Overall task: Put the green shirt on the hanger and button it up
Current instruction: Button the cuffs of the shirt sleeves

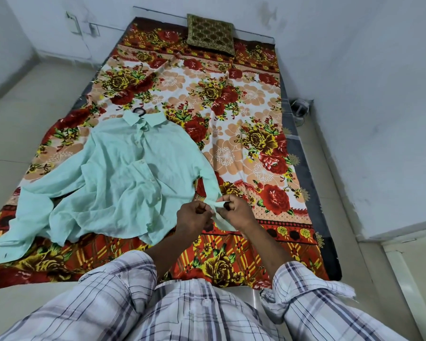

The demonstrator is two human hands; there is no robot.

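Observation:
The pale green shirt point(123, 175) lies front-up on the bed, collar towards the pillow, its front closed along the placket. A black hanger hook point(138, 111) pokes out above the collar; the rest of the hanger is hidden inside the shirt. One sleeve trails to the left bed edge. The other sleeve runs down to my hands, where its cuff point(218, 205) is held between them. My left hand point(194, 216) pinches the cuff from the left with curled fingers. My right hand point(234, 210) pinches it from the right.
A floral bedsheet point(244, 134) in red, orange and white covers the mattress. A dark patterned pillow point(210, 33) sits at the head. White walls stand close on the right and behind. Pale floor runs along the left side.

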